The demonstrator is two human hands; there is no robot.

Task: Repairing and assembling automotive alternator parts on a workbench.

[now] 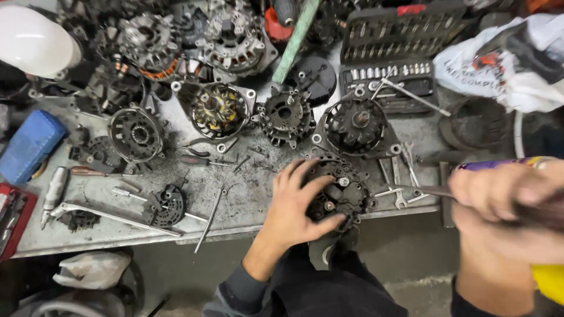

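So, left to right on my bench (247, 202): one blue plastic case (28, 145) at the far left edge, with a red tool tray (13, 218) just below it. Near those lie one ratchet handle (53, 191) and one long breaker bar (114, 217) lying across the front edge. Next to that bar sits one small black rectifier plate (166, 205).

Further back I count three alternator pieces in a row: one end housing (136, 134), one stator housing with copper windings (218, 109), and one smaller black rear cover (286, 117). A fourth one, a housing with its shaft sticking up (356, 125), sits just right of those. More alternators are piled behind, too jumbled to count. One open socket set (388, 58) is at the back right, and one white plastic bag (499, 70) beside it.

My left hand (294, 208) is spread wide over the alternator rear housing (341, 194), fingers curled over its top and thumb under, gripping it at the front edge of the bench, right in front of me.

A few combination wrenches (402, 176) lie just right of it; I can make out about three.

My right hand (505, 202) is blurred, closed around a screwdriver (435, 190) whose shaft points at the housing. A yellow and purple spray can (499, 165) shows behind that hand; can't tell whether I'm holding it too.
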